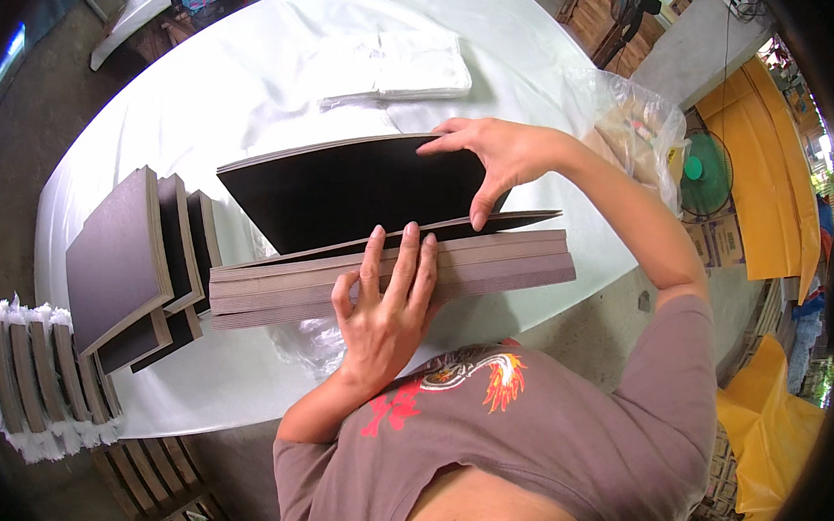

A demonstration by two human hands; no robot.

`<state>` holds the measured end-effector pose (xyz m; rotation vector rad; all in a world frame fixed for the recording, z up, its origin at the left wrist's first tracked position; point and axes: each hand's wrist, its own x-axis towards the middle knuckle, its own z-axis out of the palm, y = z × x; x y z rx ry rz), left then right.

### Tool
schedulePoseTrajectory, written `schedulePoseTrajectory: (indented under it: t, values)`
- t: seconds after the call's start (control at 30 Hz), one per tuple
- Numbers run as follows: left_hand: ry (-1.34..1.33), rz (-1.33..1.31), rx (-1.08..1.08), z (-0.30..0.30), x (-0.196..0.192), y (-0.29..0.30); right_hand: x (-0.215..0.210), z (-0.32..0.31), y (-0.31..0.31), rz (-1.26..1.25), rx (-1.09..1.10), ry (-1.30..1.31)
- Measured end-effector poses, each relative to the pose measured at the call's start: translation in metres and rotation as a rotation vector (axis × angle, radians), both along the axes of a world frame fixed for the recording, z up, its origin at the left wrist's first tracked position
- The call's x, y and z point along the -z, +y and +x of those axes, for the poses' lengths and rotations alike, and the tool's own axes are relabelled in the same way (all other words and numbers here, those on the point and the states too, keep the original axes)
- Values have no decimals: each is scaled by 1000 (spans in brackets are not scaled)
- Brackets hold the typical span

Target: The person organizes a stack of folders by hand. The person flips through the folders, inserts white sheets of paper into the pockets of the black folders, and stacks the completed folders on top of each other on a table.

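A thick stack of black boards with grey layered edges (pixel 397 276) lies in front of me on the covered table. My left hand (pixel 385 306) rests against its near side, fingers stretched up across the edges and fingertips at the top. Just behind, another black board or bundle (pixel 345 189) leans back, its dark face toward me. My right hand (pixel 504 161) is spread over the gap between them. Its fingers touch the leaning bundle's upper right part, and its thumb meets a slightly raised top board at the right end of the front stack.
More dark bundles (pixel 121 252) overlap at the left. Below them, several bundles stand in white wrapping (pixel 43 371). A pile of clear plastic bags (pixel 410 66) lies at the table's far side. A filled plastic bag (pixel 635 131) and a green fan (pixel 707 173) are at the right.
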<state>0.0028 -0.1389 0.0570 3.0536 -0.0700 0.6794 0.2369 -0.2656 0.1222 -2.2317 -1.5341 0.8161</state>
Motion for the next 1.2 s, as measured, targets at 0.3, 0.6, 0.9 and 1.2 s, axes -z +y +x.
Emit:
schedulePoseTrajectory:
  t: [0.3,0.6,0.9,1.2]
  values:
    - [-39,28,33,1,2,2,4,6,1,28,-47,2]
    - [-27,-12,42,0,-1,1,1,11,-3,183,16,150]
    - [2,-91,42,3,-9,3,2,-9,-10,114,36,-4]
    - [-28,-28,1,0,0,-2,15,0,-4,264,103,75]
